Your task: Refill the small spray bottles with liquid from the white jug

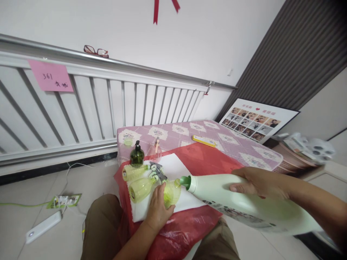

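Single head-worn view, set above and close to the near end of the flower-patterned table (229, 139), facing forward and down across it, reaching the radiator (130, 101) beyond it.

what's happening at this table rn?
A person's right hand holds a large jug tipped, its spout right by the mouth of a small yellow bottle held in the left hand. Can't tell if anything is flowing. Two more yellow bottles lie on the white sheet, with a dark pump bottle upright behind them.
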The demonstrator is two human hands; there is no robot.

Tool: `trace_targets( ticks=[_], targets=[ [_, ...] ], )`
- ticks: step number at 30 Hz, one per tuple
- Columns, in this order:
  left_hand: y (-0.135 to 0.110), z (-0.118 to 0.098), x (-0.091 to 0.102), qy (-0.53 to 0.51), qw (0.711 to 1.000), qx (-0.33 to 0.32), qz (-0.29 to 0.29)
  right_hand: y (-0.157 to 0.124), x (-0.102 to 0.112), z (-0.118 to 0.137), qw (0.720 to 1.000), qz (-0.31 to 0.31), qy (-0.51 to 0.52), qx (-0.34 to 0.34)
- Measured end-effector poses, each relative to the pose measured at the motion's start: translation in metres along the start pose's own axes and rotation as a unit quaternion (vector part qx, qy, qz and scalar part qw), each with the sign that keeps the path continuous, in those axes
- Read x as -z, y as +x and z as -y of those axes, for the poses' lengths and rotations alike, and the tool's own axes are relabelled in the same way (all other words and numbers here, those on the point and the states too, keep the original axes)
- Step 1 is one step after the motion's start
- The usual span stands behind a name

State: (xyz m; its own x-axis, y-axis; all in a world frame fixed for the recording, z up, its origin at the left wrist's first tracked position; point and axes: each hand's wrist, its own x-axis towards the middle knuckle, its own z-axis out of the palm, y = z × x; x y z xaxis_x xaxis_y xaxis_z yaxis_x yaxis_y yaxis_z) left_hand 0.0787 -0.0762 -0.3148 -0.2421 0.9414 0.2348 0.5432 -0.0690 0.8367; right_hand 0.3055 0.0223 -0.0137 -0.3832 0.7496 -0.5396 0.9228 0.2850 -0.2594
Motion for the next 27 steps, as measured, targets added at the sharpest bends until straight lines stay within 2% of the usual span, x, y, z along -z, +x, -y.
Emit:
trace_targets(
  ticks=[6, 27],
  targets=[
    [-0.0001, -0.0009, 0.0009, 0.000, 1.000, 0.003, 0.003, -0.0009, 0.0037, 0.0054, 0.999, 0.036, -0.022, 0.008],
    [0.0000, -0.0016, 0.0012, 0.000, 1.000, 0.001, 0.001, -0.0007, 0.0070, 0.0093, 0.999, 0.043, -0.032, 0.005]
  ],
)
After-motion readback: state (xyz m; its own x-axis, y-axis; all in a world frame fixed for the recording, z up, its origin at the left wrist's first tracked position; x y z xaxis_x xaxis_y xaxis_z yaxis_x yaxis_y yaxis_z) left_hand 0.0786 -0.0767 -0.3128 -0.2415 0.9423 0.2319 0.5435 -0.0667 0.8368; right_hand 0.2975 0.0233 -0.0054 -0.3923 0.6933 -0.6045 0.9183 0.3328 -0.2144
